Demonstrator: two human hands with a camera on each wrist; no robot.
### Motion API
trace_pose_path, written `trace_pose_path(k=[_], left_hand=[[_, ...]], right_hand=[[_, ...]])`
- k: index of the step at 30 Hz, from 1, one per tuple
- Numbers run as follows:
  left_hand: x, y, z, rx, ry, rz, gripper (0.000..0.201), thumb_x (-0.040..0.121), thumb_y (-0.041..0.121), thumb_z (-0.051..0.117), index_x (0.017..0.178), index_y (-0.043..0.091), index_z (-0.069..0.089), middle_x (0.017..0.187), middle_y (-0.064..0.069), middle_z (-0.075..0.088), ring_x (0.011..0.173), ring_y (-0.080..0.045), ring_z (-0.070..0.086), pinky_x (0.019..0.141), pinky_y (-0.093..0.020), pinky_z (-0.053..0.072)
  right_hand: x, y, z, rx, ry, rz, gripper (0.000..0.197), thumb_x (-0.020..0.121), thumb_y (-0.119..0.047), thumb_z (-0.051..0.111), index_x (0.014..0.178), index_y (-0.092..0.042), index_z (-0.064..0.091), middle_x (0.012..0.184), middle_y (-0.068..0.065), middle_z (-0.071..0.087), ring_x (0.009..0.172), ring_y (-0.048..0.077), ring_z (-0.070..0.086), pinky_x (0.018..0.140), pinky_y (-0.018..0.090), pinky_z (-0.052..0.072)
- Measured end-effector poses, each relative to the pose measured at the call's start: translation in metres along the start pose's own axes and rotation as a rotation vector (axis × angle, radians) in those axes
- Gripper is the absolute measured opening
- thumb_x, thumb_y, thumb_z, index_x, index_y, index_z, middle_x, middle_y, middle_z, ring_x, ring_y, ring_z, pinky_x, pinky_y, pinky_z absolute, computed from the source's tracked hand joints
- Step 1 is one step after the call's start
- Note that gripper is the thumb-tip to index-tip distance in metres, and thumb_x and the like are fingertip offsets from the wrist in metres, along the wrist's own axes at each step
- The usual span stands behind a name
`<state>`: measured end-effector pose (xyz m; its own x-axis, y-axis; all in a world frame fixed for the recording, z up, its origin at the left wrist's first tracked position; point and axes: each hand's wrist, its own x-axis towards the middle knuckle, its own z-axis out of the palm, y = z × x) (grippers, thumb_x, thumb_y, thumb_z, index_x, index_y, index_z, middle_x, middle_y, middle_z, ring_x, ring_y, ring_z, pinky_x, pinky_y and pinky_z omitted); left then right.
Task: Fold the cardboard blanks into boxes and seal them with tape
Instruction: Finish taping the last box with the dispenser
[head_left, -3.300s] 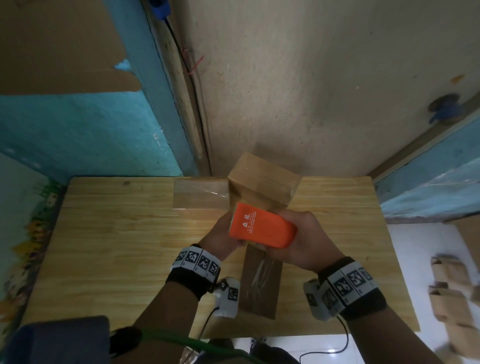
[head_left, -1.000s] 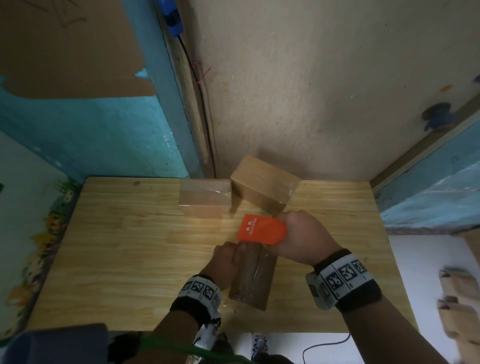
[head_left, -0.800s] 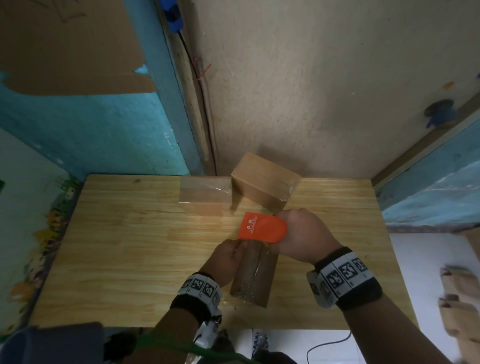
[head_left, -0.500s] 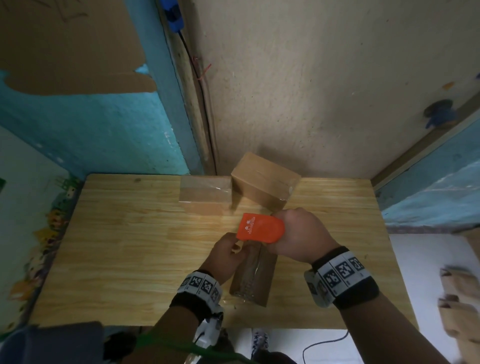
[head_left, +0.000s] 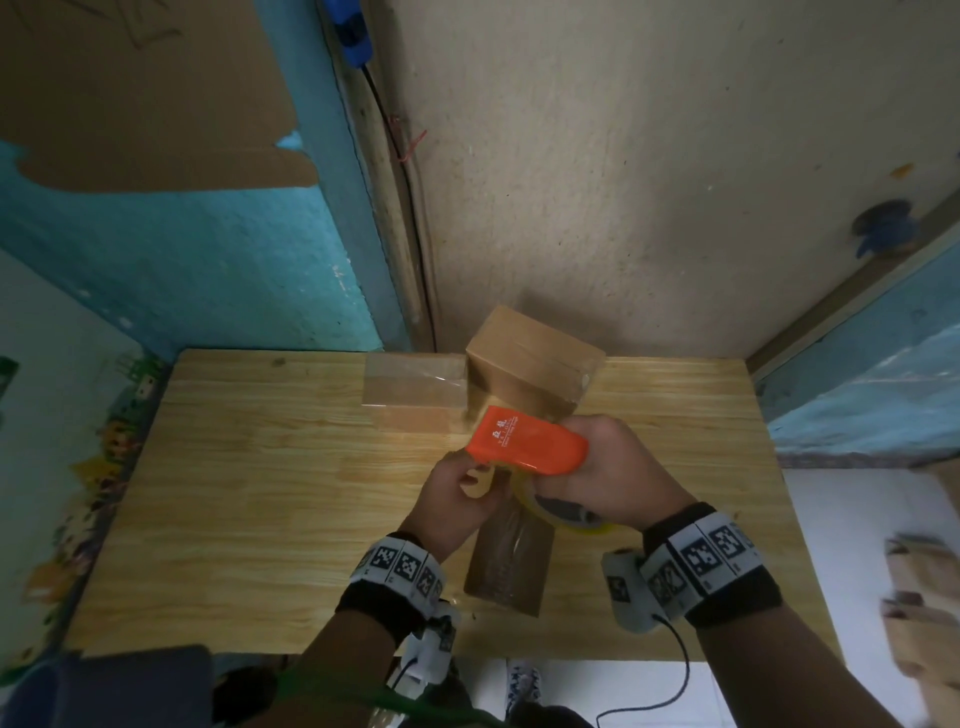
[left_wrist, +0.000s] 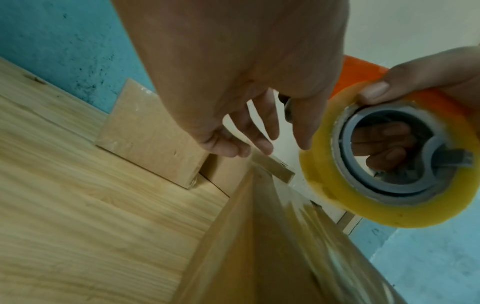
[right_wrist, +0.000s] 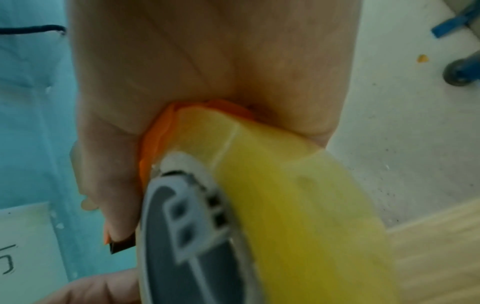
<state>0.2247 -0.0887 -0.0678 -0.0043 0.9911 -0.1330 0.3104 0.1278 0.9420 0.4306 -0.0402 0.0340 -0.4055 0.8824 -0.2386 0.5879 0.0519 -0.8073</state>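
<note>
Orange plastic of the tape dispenser (head_left: 527, 441) shows in the head view, gripped by the right hand (head_left: 610, 475) above the wooden table (head_left: 249, 499). The left hand (head_left: 453, 501) is just left of the dispenser, fingers near its front edge; whether they pinch tape I cannot tell. Under the dispenser a taped box (head_left: 511, 564) lies on the table, and behind the dispenser two more boxes (head_left: 535, 364) stand at the wall. From the left wrist, the left hand's fingers (left_wrist: 262, 127) are spread and relaxed, holding nothing, beside the yellow tape roll (left_wrist: 389, 164); right-hand fingers curl through its grey core. From the right wrist, the picture is blurred: the palm closes around the dispenser (right_wrist: 155, 152) and the roll (right_wrist: 298, 205).
</note>
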Motion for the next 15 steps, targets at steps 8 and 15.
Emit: trace_pose_path(k=[8,15], left_hand=[[0.004,0.012,0.001,-0.404,-0.162,-0.177,0.034,0.104,0.003,0.054,0.095,0.020,0.082,0.097,-0.008,0.079,0.094,-0.024,0.075,0.088,-0.037,0.059],[0.007,0.045,-0.007,-0.655,-0.238,-0.482,0.040,0.108,0.029,0.041,0.102,0.005,0.072,0.093,-0.018,0.078,0.080,-0.028,0.077,0.069,-0.033,0.061]], right_hand=[[0.001,-0.001,0.004,0.094,0.033,-0.051,0.028,0.071,-0.021,0.096,0.086,-0.025,0.073,0.079,-0.011,0.073,0.067,0.007,0.068,0.062,0.020,0.051],[-0.002,-0.014,0.002,0.200,0.038,-0.143,0.041,0.073,-0.024,0.098,0.106,-0.026,0.074,0.093,-0.007,0.075,0.081,0.013,0.073,0.066,0.024,0.057]])
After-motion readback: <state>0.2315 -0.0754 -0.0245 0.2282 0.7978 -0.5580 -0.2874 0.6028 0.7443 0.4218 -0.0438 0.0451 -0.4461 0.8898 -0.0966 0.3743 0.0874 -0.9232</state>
